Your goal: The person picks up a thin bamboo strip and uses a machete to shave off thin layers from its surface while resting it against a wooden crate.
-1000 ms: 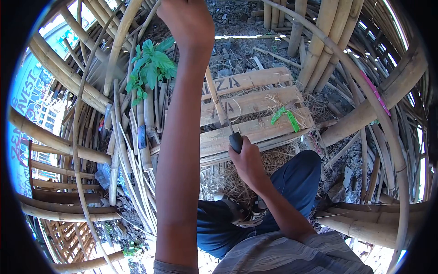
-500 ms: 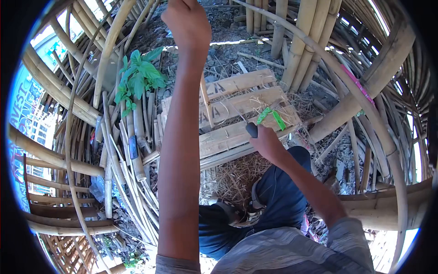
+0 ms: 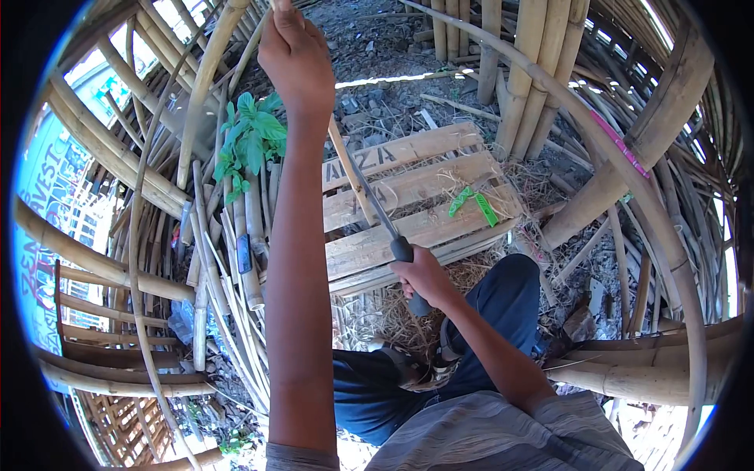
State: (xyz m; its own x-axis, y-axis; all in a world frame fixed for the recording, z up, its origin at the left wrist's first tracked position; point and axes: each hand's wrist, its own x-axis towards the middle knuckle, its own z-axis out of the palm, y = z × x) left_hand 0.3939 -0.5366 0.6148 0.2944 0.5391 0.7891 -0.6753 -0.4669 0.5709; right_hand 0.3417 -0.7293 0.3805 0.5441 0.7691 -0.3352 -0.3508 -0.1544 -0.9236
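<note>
The left hand is raised and closed round the top of a thin bamboo strip, which slants down toward the wooden pallet. The right hand grips a knife whose blade lies along the strip, pointing up it. 0.5 s ago that knife was out over the pallet's right edge, near the green scrap.

Two hands: left, right. One knife. One pallet, four slats. One plant. Two green scraps.
</note>
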